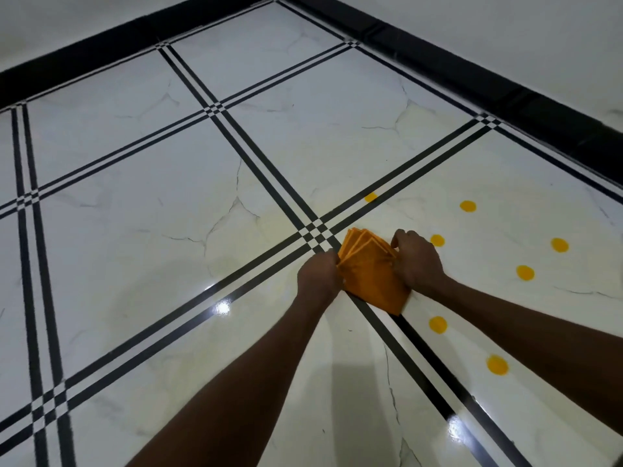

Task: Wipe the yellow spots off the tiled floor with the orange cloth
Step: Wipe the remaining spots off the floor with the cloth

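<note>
A folded orange cloth (371, 274) lies on the white tiled floor (141, 237), just right of a crossing of black tile lines. My left hand (318, 276) grips its left edge and my right hand (416, 261) grips its right edge. Several round yellow spots mark the tile to the right: one close beside my right hand (437, 240), one farther back (468, 206), one on the black line (371, 197), others at the right (525, 273) and nearer to me (438, 324). The cloth touches none of the spots.
A black skirting (505, 96) runs along the white walls at the back and right, meeting in a corner at the top. Double black lines (236, 143) divide the glossy marbled tiles. Bright light reflections (222, 307) sit on the floor near my left forearm.
</note>
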{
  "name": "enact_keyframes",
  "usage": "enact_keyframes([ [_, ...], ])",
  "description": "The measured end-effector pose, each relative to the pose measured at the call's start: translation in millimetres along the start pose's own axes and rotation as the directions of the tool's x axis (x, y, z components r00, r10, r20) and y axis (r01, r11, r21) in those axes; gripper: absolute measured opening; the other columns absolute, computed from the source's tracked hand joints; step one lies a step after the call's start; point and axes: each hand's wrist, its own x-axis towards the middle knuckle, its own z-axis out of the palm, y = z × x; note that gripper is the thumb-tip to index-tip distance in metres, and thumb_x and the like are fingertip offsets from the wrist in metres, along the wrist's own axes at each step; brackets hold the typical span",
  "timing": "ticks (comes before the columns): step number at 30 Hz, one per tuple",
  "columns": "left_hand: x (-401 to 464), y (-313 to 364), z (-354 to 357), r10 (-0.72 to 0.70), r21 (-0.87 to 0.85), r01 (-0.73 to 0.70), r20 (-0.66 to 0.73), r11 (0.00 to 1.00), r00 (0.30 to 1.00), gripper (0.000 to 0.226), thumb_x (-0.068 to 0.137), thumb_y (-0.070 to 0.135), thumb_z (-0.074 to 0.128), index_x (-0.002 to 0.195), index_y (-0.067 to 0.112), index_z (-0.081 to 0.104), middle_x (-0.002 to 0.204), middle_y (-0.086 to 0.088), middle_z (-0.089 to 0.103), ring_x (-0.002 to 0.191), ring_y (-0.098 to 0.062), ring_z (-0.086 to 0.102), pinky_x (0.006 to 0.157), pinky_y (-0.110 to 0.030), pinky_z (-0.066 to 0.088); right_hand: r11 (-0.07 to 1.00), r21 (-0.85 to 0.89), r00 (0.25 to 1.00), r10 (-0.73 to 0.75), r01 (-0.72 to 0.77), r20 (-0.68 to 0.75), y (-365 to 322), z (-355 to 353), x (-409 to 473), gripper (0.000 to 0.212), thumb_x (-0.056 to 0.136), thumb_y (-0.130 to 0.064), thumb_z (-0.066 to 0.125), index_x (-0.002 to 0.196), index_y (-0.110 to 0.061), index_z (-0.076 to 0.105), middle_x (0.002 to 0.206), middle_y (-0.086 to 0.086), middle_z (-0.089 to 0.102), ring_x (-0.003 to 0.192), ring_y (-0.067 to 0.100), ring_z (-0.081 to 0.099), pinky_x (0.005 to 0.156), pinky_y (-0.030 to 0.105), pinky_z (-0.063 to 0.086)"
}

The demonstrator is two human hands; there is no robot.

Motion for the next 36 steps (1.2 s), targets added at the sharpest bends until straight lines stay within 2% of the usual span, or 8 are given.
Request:
enact_keyframes([
  [11, 11, -21, -14, 0.006, -0.033, 0.000, 0.170, 0.999, 0.985, 0.030, 0.081, 0.021, 0.076, 0.110, 0.015, 0.072, 0.115, -0.001, 0.068, 0.108, -0.017, 0.062, 0.084, -0.027, 0.049, 0.934, 0.328, 0.944, 0.028, -0.142, 0.330, 9, -53, 5, 0.025, 0.097, -0.028, 0.063, 0.104, -0.005, 0.068, 0.102, 0.010, 0.063, 0.092, 0.022, 0.058, 0.063, 0.023, 0.043],
  [15, 9, -29, -6, 0.003, -0.045, -0.001, 0.058, 0.999, 0.998, 0.022, 0.085, 0.021, 0.071, 0.107, 0.019, 0.072, 0.113, -0.003, 0.068, 0.105, -0.020, 0.062, 0.084, -0.029, 0.047, 0.905, 0.415, 0.979, 0.006, -0.093, 0.206, 24, -99, 1, 0.020, 0.095, -0.028, 0.066, 0.104, -0.010, 0.067, 0.099, 0.009, 0.063, 0.089, 0.025, 0.062, 0.064, 0.029, 0.049],
  [19, 10, -23, -2, 0.009, -0.047, -0.010, -0.030, 0.999, 1.000, 0.019, 0.088, 0.025, 0.067, 0.104, 0.016, 0.070, 0.111, -0.006, 0.065, 0.104, -0.022, 0.061, 0.084, -0.032, 0.048, 0.948, 0.285, 0.989, -0.130, 0.144, -0.065, 39, -138, -6, 0.013, 0.088, -0.021, 0.068, 0.100, -0.019, 0.062, 0.082, 0.005, 0.065, 0.073, 0.022, 0.063, 0.065, 0.038, 0.055],
  [22, 9, -16, 0, 0.030, 0.015, -0.028, -0.090, 0.999, 0.995, 0.028, 0.087, 0.025, 0.067, 0.111, 0.010, 0.066, 0.110, -0.011, 0.063, 0.105, -0.027, 0.059, 0.085, -0.034, 0.048, 0.949, 0.102, 0.953, -0.290, 0.298, -0.085, 40, -122, -25, 0.014, 0.086, -0.023, 0.064, 0.099, -0.023, 0.057, 0.074, -0.003, 0.060, 0.067, 0.021, 0.062, 0.060, 0.037, 0.053],
  [27, 1, -18, 14, 0.103, 0.108, -0.089, -0.131, 0.990, 0.986, 0.039, 0.090, 0.026, 0.064, 0.123, 0.007, 0.059, 0.121, -0.015, 0.060, 0.115, -0.031, 0.054, 0.094, -0.044, 0.049, 0.887, -0.136, 0.897, -0.437, 0.442, 0.064, 35, -27, -77, 0.025, 0.093, -0.038, 0.048, 0.091, -0.019, 0.064, 0.084, 0.001, 0.066, 0.078, 0.024, 0.063, 0.061, 0.028, 0.031],
  [30, -3, -18, 23, 0.111, 0.153, -0.089, -0.138, 0.984, 0.984, 0.038, 0.094, 0.026, 0.058, 0.127, 0.008, 0.057, 0.129, -0.015, 0.056, 0.121, -0.031, 0.050, 0.096, -0.045, 0.048, 0.902, -0.150, 0.901, -0.421, 0.405, -0.103, 39, 7, -63, 0.042, 0.099, -0.040, 0.040, 0.111, -0.010, 0.068, 0.115, 0.016, 0.068, 0.108, 0.035, 0.062, 0.085, 0.043, 0.051],
  [32, -4, -17, 26, 0.107, 0.164, -0.079, -0.167, 0.983, 0.980, 0.037, 0.095, 0.028, 0.056, 0.126, 0.008, 0.056, 0.129, -0.015, 0.056, 0.121, -0.030, 0.050, 0.096, -0.046, 0.048, 0.921, -0.173, 0.936, -0.349, 0.350, 0.036, 45, 11, -40, 0.063, 0.101, -0.052, 0.031, 0.147, -0.014, 0.049, 0.156, 0.021, 0.042, 0.146, 0.040, 0.036, 0.117, 0.056, 0.032],
  [36, -6, -9, 30, 0.059, 0.127, -0.033, -0.212, 0.991, 0.975, 0.041, 0.094, 0.034, 0.056, 0.125, 0.009, 0.056, 0.126, -0.014, 0.056, 0.118, -0.030, 0.050, 0.094, -0.048, 0.047, 0.937, -0.227, 0.964, -0.258, 0.267, 0.067, 81, 26, -42, 0.072, 0.100, -0.062, 0.020, 0.164, -0.029, 0.013, 0.172, 0.011, 0.011, 0.159, 0.030, 0.005, 0.126, 0.058, 0.010],
])
